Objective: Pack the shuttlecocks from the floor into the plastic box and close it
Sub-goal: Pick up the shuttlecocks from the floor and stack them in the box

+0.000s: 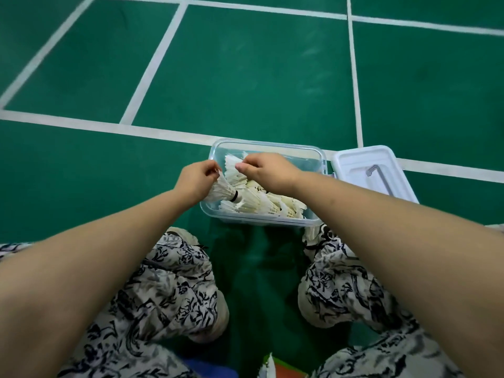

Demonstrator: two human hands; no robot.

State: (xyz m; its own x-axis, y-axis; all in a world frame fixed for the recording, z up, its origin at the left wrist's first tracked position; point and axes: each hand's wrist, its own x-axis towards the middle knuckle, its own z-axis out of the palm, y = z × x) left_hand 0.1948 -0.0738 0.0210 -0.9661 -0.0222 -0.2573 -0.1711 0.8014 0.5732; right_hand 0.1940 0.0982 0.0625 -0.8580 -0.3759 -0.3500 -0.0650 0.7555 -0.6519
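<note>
A clear plastic box point(313, 155) stands open on the green floor just beyond my knees, with several white feather shuttlecocks point(268, 203) lying in it. My left hand point(195, 181) grips a shuttlecock point(222, 190) by its feather skirt over the box's left edge, cork end pointing right. My right hand point(268, 170) hovers over the box's middle, its fingers curled and pinching the feathers of another shuttlecock point(231, 165). The box's white lid point(373, 170) lies on the floor to the right of the box.
White court lines point(152, 66) cross the green floor beyond the box. My knees in patterned trousers point(169, 290) flank the near space. One more shuttlecock point(268, 368) shows at the bottom edge, over a blue and orange patch.
</note>
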